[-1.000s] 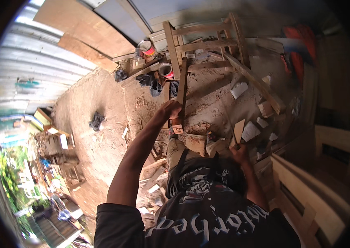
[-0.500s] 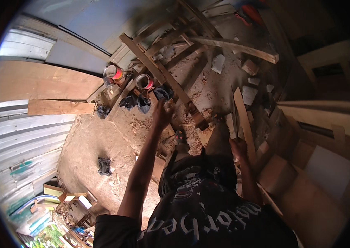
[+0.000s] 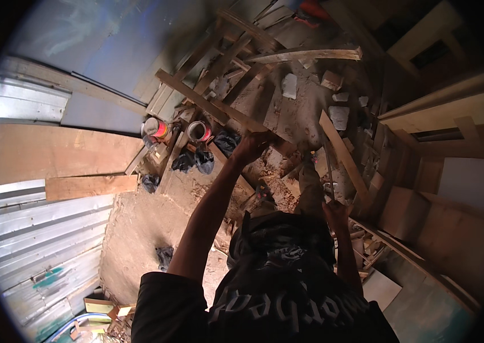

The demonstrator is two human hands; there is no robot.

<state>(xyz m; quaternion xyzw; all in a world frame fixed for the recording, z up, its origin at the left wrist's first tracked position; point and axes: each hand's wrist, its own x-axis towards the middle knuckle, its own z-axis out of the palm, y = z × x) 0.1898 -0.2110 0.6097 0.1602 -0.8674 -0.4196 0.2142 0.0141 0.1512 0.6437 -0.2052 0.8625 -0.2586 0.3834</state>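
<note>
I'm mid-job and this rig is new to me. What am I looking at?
There is no machine: these are a person's two bare hands, seen from a fisheye camera on the person's head, looking down. Straight edges bend near the rim.

The left hand is on a wooden beam; whether it grips is unclear. The right hand holds a long thin tool, possibly a handsaw.

On the earthen floor are two cans, black plastic bags and pale blocks.
</note>
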